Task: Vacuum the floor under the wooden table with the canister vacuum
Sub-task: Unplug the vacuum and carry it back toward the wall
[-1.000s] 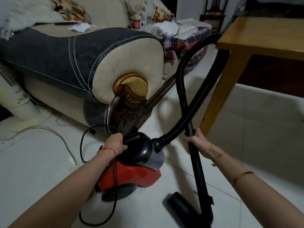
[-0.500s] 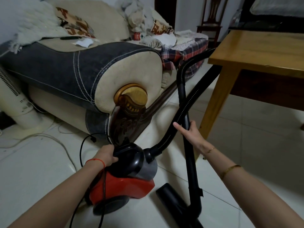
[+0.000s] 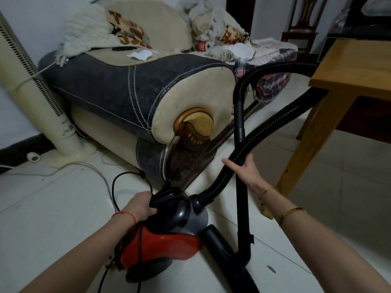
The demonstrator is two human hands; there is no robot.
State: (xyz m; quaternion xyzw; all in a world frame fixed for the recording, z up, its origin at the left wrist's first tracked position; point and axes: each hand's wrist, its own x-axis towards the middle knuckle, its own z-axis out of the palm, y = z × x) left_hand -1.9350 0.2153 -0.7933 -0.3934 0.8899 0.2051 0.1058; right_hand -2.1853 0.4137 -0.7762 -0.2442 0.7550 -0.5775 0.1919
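Note:
The canister vacuum (image 3: pixel 160 248), red with a black top, stands on the white tiled floor in front of me. My left hand (image 3: pixel 139 206) is closed on its black carry handle. A ribbed black hose (image 3: pixel 275 123) arcs from the canister up past the table corner and back down into the upright black wand (image 3: pixel 239 123). My right hand (image 3: pixel 243 172) holds the wand where the hose crosses it, with the fingers stretched out. The floor nozzle (image 3: pixel 222 250) lies by the canister. The wooden table (image 3: pixel 355 66) stands at the right, its near leg (image 3: pixel 306 155) just beyond my right hand.
A grey and cream sofa (image 3: pixel 127 92) piled with cloth fills the left and centre, its carved end close to the canister. A white tower fan (image 3: pixel 31 92) leans at far left. The black power cord (image 3: pixel 114 187) loops on the floor. A dark chair (image 3: pixel 300 28) stands behind.
The view has tilted up and drawn back. The canister and nozzle sit nearer to me. My right hand has slid up the wand to the hose crossing, its fingers looser.

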